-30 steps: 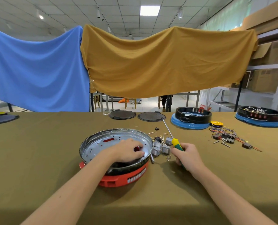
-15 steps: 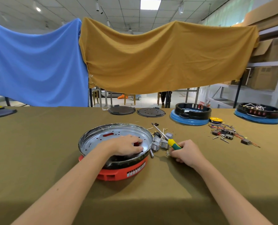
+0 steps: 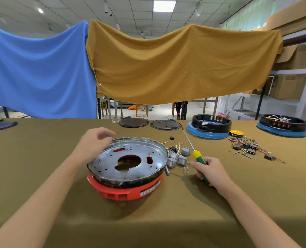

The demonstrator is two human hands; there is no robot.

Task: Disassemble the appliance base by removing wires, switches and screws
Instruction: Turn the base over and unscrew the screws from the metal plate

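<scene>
The red appliance base [image 3: 123,189], topped by a metal pan [image 3: 129,159], is set near the middle of the counter [image 3: 41,176]. The left hand [image 3: 93,143] is held blurred, loosely curled and empty, at the pan's far-left rim. A screwdriver [image 3: 199,158] is gripped by the right hand [image 3: 212,173], beside loose switches [image 3: 178,157].

Left hand [image 3: 93,144] motion-blurred

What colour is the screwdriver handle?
Yellow and green, on the screwdriver handle in the head view.
</scene>
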